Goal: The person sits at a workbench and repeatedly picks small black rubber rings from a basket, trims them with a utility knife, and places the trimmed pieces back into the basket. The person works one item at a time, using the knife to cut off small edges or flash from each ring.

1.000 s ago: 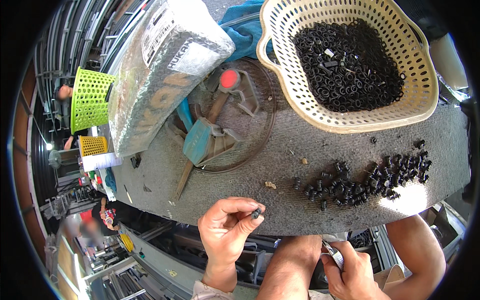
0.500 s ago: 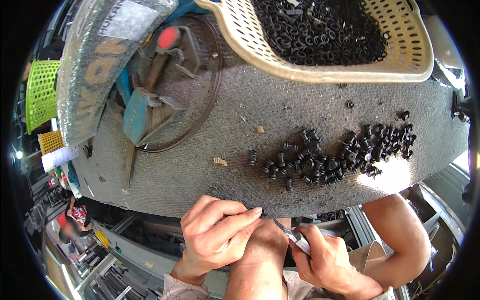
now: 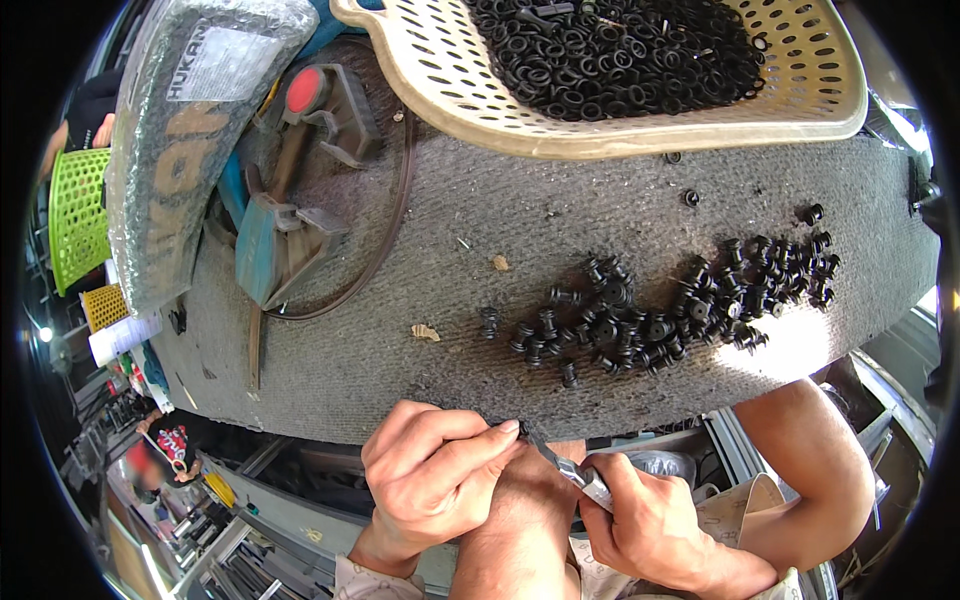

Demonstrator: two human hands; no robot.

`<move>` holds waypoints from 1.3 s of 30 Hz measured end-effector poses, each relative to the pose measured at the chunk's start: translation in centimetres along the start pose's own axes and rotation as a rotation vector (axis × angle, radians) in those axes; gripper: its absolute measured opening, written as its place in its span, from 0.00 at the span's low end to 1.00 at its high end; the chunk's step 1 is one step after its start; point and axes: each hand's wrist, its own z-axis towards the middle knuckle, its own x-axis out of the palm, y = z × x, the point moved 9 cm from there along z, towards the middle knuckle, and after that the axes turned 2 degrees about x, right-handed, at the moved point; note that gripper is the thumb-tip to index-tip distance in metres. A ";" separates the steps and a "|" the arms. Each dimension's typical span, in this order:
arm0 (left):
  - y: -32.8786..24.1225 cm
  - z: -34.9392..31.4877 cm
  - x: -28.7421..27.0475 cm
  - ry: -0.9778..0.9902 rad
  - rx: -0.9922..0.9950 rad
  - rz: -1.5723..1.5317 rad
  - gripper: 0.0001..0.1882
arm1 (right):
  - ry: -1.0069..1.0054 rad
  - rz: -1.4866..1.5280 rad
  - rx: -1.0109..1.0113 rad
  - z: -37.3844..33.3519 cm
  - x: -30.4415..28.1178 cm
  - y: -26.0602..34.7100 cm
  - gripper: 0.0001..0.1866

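My left hand is closed in a pinch at the table's near edge. Between its thumb and index finger sits a small black part, mostly covered by the fingertips. My right hand is wrapped round the silver handle of a utility knife. Its narrow dark blade points up and left and reaches the black part; whether it cuts in cannot be made out. Beyond my hands, many small black spool-shaped rubber parts lie loosely heaped on the grey table mat.
A cream perforated basket full of black rings stands at the back. To the left lie a teal clamp-like tool, a thin brown hoop and a plastic-wrapped package. My bare knee is under my hands. Another person is at far left.
The view has shifted slightly, so the table things appear a little displaced. Both hands keep their grips; the knife is angled slightly differently, with its blade still at the black part.
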 end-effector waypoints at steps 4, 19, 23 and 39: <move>0.0 0.2 0.1 -0.001 0.011 -0.016 0.14 | 0.080 -0.004 0.083 0.0 0.5 -0.4 0.20; 0.0 0.5 -0.2 -0.020 -0.093 -0.078 0.12 | 0.040 0.144 0.189 -0.3 0.1 -1.4 0.13; 2.5 -1.0 -1.0 -0.132 -0.380 -0.522 0.11 | -0.034 0.216 0.128 -0.4 -1.1 -1.2 0.11; 5.9 -2.1 -1.2 -0.498 -0.334 -1.089 0.11 | -0.425 -0.006 -0.071 -4.3 -10.2 3.2 0.15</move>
